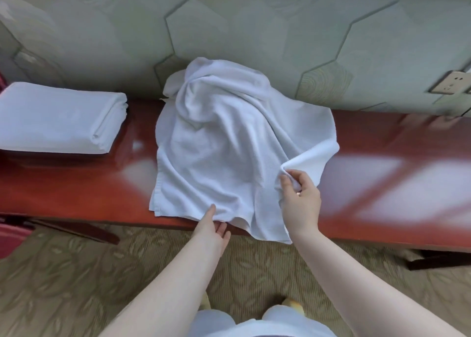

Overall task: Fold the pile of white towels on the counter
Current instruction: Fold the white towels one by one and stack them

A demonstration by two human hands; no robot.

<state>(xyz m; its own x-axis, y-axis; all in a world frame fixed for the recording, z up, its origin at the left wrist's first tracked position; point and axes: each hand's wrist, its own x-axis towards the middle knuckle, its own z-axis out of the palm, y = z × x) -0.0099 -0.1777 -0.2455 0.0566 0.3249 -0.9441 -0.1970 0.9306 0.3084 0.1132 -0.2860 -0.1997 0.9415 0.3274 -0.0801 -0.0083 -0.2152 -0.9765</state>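
Both hands' fingers (286,181) — on towel (224,143) edge

No readable text, label, brand, number or sign appears anywhere in the view. The white towels (229,143), the red counter (382,158) and the green wall (254,30) carry no print. The wall socket (451,83) at far right is too blurred to show any marking.
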